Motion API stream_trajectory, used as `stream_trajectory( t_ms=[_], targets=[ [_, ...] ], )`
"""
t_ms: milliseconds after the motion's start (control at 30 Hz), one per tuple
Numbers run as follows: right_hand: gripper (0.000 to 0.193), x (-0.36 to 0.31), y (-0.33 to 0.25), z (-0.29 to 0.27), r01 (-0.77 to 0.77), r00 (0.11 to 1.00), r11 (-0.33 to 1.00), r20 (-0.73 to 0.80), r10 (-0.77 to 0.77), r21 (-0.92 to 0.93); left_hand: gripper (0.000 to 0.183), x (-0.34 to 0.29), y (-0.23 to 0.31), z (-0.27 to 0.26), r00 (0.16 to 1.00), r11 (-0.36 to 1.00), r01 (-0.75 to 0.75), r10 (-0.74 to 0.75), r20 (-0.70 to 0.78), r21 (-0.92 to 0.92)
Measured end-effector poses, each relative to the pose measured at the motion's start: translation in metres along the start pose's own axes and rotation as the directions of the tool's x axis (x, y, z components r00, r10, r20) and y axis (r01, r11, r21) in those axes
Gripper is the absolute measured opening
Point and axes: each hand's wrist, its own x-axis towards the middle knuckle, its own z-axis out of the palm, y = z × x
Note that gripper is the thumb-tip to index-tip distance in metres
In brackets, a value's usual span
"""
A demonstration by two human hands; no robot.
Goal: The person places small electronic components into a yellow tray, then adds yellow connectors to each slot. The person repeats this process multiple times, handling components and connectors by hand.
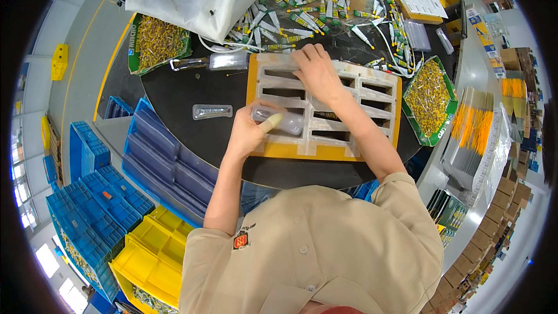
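My left hand is closed around a stack of clear plastic blister shells, and its thumb wears a pale yellow cover. Those shells sit over the left side of a slotted rack, which has a whitish frame and a yellow-orange base. Across the rack's upper part reaches my right hand, palm down, fingers somewhat apart and fingertips at an upper-left slot. I see nothing held in it, though its underside is hidden. To the left, a single clear blister shell lies on the black table.
Many small tubes with yellow caps lie beyond the rack. Green boxes of yellow-tipped small pieces stand left and right. White packaging film covers the far left. Blue trays and a yellow bin stand lower left.
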Motion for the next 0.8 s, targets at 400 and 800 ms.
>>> stream_trajectory(
  t_ms=[400, 800],
  targets=[
    [0.025, -0.043, -0.035, -0.010, -0.295, 0.914, 0.853, 0.386, 0.121, 0.431, 0.021, -0.033, -0.009, -0.007, 0.959, 0.959, 0.272, -0.264, -0.100, 0.077],
    [0.025, -0.084, -0.068, -0.018, -0.209, 0.929, 0.867, 0.369, 0.031, 0.453, 0.024, -0.081, -0.019, 0.001, 0.956, 0.956, 0.291, -0.291, -0.019, -0.019]
  ],
)
